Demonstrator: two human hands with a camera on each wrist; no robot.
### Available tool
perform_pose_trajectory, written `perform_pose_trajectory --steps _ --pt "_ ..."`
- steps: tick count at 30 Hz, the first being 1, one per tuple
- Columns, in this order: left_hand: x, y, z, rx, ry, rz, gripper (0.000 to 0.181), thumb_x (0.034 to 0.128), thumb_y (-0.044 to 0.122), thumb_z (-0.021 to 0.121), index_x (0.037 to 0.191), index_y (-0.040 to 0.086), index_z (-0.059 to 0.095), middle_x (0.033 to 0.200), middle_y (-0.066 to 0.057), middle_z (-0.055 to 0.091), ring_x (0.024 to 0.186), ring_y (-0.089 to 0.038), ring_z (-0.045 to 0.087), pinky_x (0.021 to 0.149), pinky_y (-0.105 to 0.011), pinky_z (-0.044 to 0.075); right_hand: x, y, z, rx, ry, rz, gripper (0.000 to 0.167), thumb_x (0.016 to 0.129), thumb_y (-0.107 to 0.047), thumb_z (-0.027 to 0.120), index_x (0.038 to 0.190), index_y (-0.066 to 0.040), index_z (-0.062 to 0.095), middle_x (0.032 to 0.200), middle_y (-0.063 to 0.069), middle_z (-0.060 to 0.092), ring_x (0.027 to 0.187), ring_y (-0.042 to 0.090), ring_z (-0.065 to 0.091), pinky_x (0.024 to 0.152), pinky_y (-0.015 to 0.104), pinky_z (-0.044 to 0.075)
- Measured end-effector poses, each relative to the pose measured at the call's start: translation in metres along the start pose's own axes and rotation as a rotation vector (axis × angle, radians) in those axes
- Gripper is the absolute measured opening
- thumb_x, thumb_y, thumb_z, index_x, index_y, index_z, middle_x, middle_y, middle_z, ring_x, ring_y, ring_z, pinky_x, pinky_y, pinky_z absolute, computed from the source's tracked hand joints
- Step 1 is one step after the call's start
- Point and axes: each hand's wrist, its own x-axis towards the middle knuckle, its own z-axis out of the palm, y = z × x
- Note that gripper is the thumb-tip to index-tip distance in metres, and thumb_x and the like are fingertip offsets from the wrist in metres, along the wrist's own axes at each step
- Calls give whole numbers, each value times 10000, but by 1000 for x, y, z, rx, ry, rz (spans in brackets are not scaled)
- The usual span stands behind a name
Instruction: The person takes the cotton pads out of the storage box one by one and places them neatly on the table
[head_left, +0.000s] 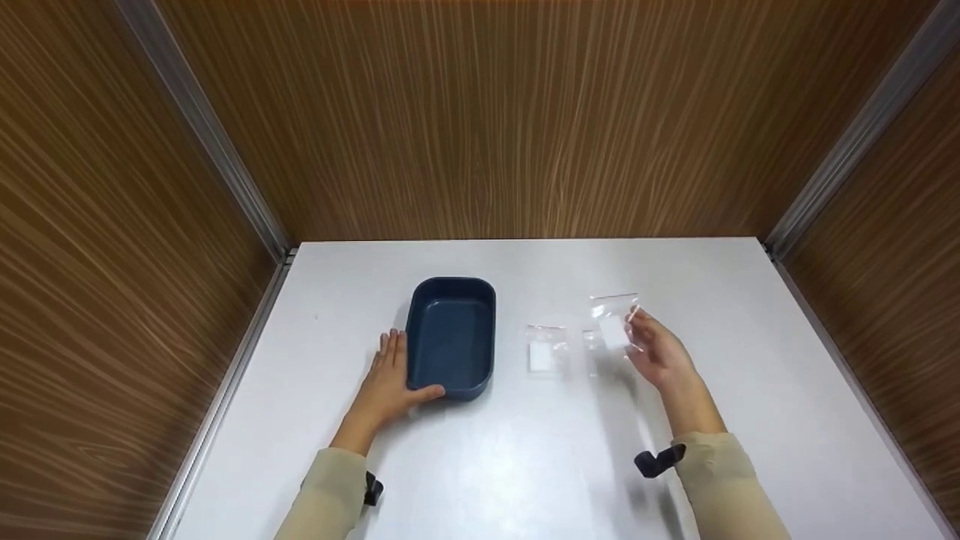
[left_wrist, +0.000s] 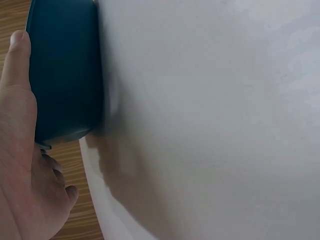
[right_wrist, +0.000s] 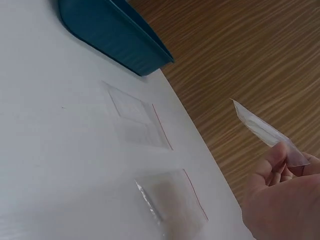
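Note:
A dark blue rectangular bin [head_left: 454, 341] stands on the white table. My left hand [head_left: 386, 386] rests against it, straight fingers along its left wall and thumb across the near corner. In the left wrist view the thumb lies along the bin's side [left_wrist: 65, 70]. My right hand [head_left: 660, 349] pinches a small clear zip bag [head_left: 613, 330] with a white piece inside, raised off the table. Two similar bags lie flat: one zip bag [head_left: 546, 354] right of the bin, and another zip bag [right_wrist: 177, 202] partly hidden behind the held one in the head view.
The white table [head_left: 480, 480] meets a wood-grain back panel [head_left: 480, 120]. Wood-grain side panels with metal rails stand left and right. A black band piece [head_left: 660, 460] sticks out from the right sleeve.

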Motion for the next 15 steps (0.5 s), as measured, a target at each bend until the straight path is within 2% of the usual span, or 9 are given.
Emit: perform_pose_trajectory --steps 8,15 --pt "0 -1 -1 36 -4 5 1358 712 863 589 1593 17 -6 1668 -199 -10 1544 -355 -34 1251 -497 72 -6 -17 -24 45 5 -5 213 1030 -41 502 999 -126 694 873 3 714 775 99 640 689 195 504" --pt "-2 -1 -2 45 1 9 1367 705 853 611 1590 9 1 1668 -198 -27 1542 -351 -61 1252 -492 56 -9 -24 -45 71 12 7 224 1034 -36 488 1002 -119 694 867 17 711 738 111 652 651 206 516"
